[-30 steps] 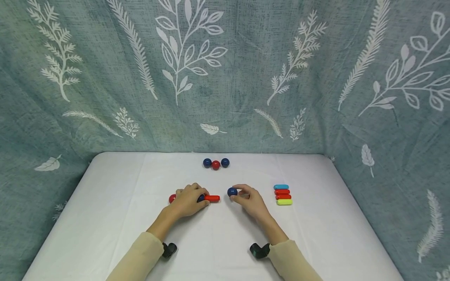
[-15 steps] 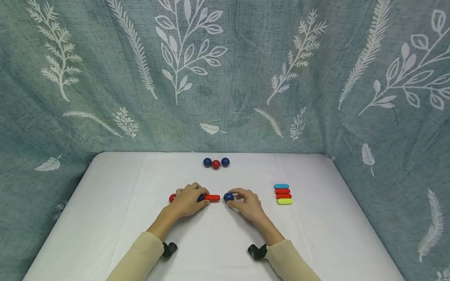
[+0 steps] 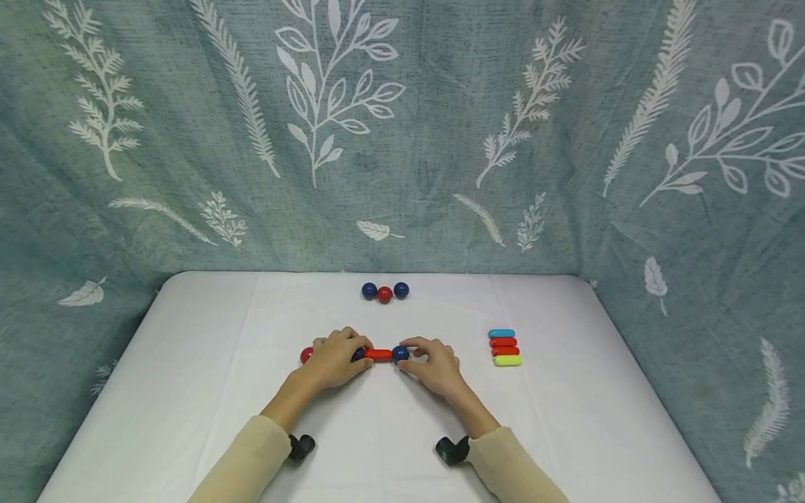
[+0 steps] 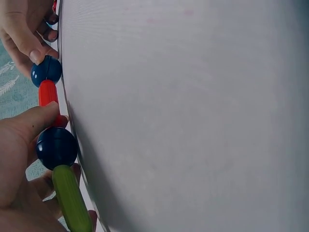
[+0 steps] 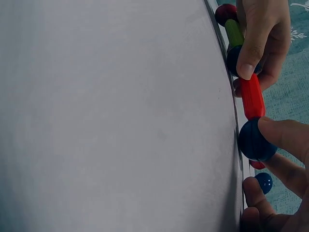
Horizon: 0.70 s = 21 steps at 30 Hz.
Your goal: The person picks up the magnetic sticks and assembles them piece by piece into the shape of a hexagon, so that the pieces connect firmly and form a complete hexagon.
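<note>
Chain, glossy navy balls, red rod, green rod

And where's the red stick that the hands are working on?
In the head view, the red stick is below and slightly left of the middle, between the left hand and the right hand, with a dark blue ball at each end.

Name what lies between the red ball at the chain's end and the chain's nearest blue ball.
A green rod, as the right wrist view shows; in the head view, the left hand hides it.
</note>
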Tool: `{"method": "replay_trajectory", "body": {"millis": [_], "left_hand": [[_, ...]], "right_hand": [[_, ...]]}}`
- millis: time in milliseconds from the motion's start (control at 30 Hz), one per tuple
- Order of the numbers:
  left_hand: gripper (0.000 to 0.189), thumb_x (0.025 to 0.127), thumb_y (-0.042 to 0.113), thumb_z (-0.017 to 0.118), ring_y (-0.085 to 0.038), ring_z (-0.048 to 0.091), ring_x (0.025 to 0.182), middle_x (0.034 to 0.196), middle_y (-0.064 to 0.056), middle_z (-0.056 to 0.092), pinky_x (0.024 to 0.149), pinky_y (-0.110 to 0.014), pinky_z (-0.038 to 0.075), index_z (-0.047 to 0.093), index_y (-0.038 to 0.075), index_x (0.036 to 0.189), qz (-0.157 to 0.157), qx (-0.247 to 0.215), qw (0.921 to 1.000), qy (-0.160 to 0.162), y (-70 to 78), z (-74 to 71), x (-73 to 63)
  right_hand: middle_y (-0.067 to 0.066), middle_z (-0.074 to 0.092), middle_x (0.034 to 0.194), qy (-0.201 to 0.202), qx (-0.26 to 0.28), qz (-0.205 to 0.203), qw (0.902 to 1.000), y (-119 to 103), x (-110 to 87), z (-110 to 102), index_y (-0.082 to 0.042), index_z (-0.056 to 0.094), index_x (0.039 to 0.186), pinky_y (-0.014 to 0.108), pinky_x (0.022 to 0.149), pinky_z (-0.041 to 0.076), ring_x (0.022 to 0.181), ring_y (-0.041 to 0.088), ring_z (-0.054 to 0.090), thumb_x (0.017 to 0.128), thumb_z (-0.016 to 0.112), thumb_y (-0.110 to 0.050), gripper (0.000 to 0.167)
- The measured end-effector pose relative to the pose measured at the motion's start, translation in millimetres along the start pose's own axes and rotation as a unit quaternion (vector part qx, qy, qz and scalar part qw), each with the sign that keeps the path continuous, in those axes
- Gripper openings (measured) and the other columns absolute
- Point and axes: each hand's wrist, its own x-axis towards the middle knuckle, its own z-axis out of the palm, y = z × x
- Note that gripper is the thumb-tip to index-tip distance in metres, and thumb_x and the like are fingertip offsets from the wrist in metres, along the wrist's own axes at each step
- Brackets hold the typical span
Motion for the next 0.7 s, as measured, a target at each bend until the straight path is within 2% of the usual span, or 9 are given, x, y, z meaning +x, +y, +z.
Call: {"method": "replay_trajectory", "body": {"millis": [200, 433, 700], "left_hand": [[0.023, 0.094, 0.038, 0.070, -0.024, 0.055, 0.102, 0.112, -0.002, 0.058, 0.087, -0.056, 0.040, 0.070, 0.025, 0.113, -0.001, 0.021, 0.9998, -0.003, 3.3, 1.2, 1.2], [0.030, 0.093, 0.036, 0.071, -0.027, 0.054, 0.102, 0.114, -0.006, 0.059, 0.089, -0.059, 0.040, 0.068, 0.020, 0.118, 0.007, 0.034, 0.9994, -0.007, 14.9, 6.2, 5.6], [0.031, 0.094, 0.036, 0.071, -0.029, 0.054, 0.106, 0.116, -0.007, 0.058, 0.094, -0.061, 0.039, 0.065, 0.018, 0.118, -0.015, 0.039, 0.9991, -0.009, 19.3, 8.4, 7.0]], "right_hand": [[0.004, 0.069, 0.099, 0.005, -0.002, -0.007, 1.0000, -1, 0.0, 0, -0.024, 0.074, 0.116, 0.045, 0.076, 0.032, 0.095, 0.027, 0.053, 0.085, 0.081, -0.031, 0.033], [0.004, 0.069, 0.100, 0.003, 0.000, -0.018, 0.9998, -3, 0.9, 2, -0.023, 0.074, 0.117, 0.046, 0.077, 0.033, 0.096, 0.027, 0.054, 0.085, 0.080, -0.031, 0.033], [0.004, 0.068, 0.100, -0.002, -0.001, -0.029, 0.9996, -12, 3.7, 10, -0.023, 0.074, 0.117, 0.045, 0.076, 0.032, 0.094, 0.025, 0.053, 0.085, 0.080, -0.031, 0.033]]}}
